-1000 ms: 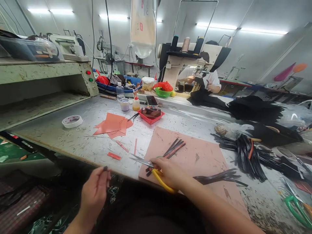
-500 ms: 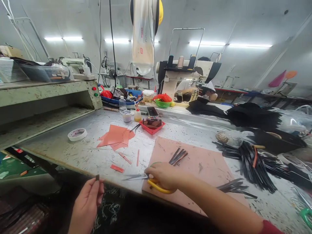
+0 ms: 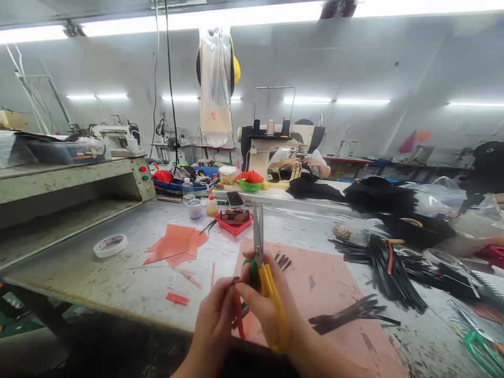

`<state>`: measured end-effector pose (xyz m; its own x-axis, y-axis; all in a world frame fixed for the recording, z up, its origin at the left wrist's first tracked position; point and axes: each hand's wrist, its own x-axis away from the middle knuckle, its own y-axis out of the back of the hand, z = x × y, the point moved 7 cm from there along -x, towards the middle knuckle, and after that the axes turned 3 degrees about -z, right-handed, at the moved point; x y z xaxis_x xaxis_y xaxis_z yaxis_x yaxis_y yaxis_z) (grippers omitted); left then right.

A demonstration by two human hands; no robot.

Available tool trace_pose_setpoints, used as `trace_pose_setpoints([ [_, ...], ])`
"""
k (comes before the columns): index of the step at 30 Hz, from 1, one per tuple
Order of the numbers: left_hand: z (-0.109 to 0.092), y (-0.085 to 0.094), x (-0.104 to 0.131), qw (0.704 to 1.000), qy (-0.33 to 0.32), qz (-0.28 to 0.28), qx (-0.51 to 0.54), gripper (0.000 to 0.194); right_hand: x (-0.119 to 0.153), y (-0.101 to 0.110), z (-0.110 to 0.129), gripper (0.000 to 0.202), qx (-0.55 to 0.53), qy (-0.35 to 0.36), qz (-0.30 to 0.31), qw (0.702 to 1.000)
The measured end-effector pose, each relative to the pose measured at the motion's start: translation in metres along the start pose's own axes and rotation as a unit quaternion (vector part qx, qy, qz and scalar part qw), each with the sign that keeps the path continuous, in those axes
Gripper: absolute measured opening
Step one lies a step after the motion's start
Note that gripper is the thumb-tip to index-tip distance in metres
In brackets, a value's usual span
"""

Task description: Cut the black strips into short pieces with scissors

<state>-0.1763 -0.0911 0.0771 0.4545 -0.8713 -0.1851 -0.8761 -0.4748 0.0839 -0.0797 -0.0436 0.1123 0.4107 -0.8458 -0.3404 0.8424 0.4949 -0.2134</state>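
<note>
Head view: scissors [image 3: 258,251] in right hand [image 3: 263,311].

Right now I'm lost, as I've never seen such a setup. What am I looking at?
No robot here: these are a person's bare hands, seen by a camera worn on the head, facing forward and down. The right hand holds scissors, blades pointing up and slightly apart. The left hand pinches a narrow strip between its fingers, close to the right thumb. On the table lie orange sheets, a roll of tape, a red tray and a pink board with black strips.
</note>
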Motion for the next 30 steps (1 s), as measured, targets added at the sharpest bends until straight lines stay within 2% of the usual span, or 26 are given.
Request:
trace_pose_setpoints([
  [3, -0.005, -0.005, 0.004, 0.999, -0.032, 0.012, -0.012, 0.036, 0.004, 0.010, -0.007, 0.042, 0.005, 0.013, -0.049, 0.999],
  [12, -0.014, -0.012, 0.012, 0.996, -0.083, 0.028, -0.002, 0.026, 0.010, 0.013, -0.004, 0.040, -0.072, -0.052, -0.054, 0.995],
  [18, -0.024, -0.021, 0.011, 0.989, -0.104, 0.059, -0.082, 0.017, 0.012, 0.016, 0.007, 0.039, -0.074, -0.033, -0.070, 0.994],
  [25, -0.026, -0.024, 0.013, 0.996, -0.028, 0.067, -0.051, 0.028, 0.012, 0.021, 0.020, 0.036, -0.028, 0.015, -0.093, 0.995],
  [28, -0.023, -0.030, 0.015, 0.995, -0.001, 0.100, -0.019, 0.035, 0.007, 0.028, 0.027, 0.034, -0.028, 0.043, -0.093, 0.994],
  [30, -0.018, -0.034, 0.017, 0.992, 0.014, 0.127, -0.015, 0.037, 0.000, 0.042, 0.036, 0.035, -0.014, 0.067, -0.115, 0.991],
])
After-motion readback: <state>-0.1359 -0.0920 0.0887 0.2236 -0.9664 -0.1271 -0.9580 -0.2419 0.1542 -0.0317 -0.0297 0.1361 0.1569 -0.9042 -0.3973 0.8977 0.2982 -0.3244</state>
